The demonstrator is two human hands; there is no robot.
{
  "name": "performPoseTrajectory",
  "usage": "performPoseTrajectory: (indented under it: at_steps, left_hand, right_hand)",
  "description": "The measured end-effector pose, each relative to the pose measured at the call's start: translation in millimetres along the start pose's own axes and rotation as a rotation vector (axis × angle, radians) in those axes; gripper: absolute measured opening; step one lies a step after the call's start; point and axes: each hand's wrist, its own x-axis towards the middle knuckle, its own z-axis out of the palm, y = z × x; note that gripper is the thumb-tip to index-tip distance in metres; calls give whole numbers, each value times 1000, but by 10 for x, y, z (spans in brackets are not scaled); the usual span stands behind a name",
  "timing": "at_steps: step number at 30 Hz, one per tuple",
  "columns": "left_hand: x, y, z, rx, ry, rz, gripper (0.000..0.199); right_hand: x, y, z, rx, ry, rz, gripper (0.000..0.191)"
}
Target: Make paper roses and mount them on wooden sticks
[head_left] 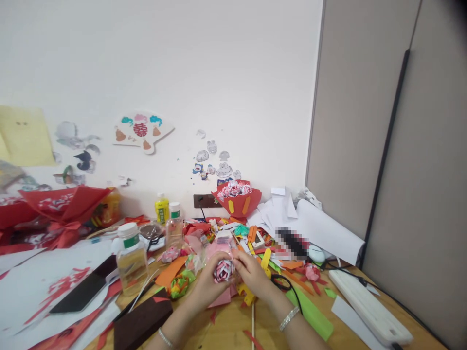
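A pink-and-white folded paper flower [223,271] sits in my left hand [207,284], whose fingers curl round its left side. At the flower's right edge, the fingers of my right hand [251,274] are pinched together against the paper. Translucent pink wrapping [218,248] lies just behind both hands. Beneath my right wrist are yellow paper pieces [248,294] and a thin wooden stick [253,321]. A black cable or handle loop [280,281] shows to the right of that wrist. A green-and-orange paper flower [179,284] lies left of my left hand.
Paper scraps cover the middle of the wooden table. At left stand a clear bottle [132,272], a dark tablet [85,286] and red-wrapped bouquets [67,209]. A red bouquet [237,204] stands by the wall. A white power strip [370,306] and green paper [312,311] lie right.
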Motion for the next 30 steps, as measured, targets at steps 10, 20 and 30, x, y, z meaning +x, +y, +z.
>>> performPoseTrajectory:
  at_steps: [10, 20, 30]
  left_hand:
    - [2, 6, -21, -352, -15, -290, 53]
    - [27, -43, -97, -350, -64, -256, 56]
    - [2, 41, -114, -387, -164, -270, 60]
  right_hand:
    - [-23, 94, 138, 313, 29, 166, 42]
    - [-14, 72, 30, 418, -48, 185, 46]
    - [-37, 128, 107, 476, -73, 246, 49]
